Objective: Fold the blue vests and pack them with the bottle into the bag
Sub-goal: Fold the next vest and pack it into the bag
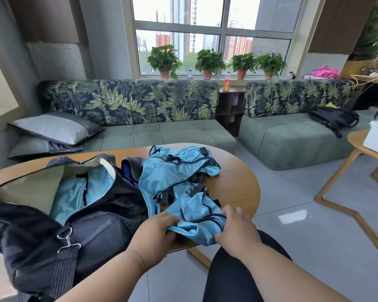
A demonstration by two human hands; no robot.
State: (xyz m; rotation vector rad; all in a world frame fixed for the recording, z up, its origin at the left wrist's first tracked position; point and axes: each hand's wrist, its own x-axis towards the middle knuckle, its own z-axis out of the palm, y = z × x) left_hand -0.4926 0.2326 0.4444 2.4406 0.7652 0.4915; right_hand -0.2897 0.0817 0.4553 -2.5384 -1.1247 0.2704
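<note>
- Left hand (pixel 156 231): forearm enters from the lower left, palm down; fingers curl over the near left edge of the blue vests (pixel 179 184), grasping the fabric at the counter (pixel 238 182) rim.
- Right hand (pixel 238 228): forearm enters from the lower right; fingers bend down into the near right edge of the same fabric, pinching it.
- Blue vests: a crumpled pile with dark trim and straps, spread from the counter's middle to its near edge, where both hands meet it; the nearest fold hangs just over the rim between the hands.
- Bag (pixel 52 214): black, unzipped, on the counter left of the vests and touching them; blue fabric shows inside its opening.
- Bottle (pixel 226 82): orange drink, upright on the ledge behind the sofa (pixel 162 131), well apart from the hands.
</note>
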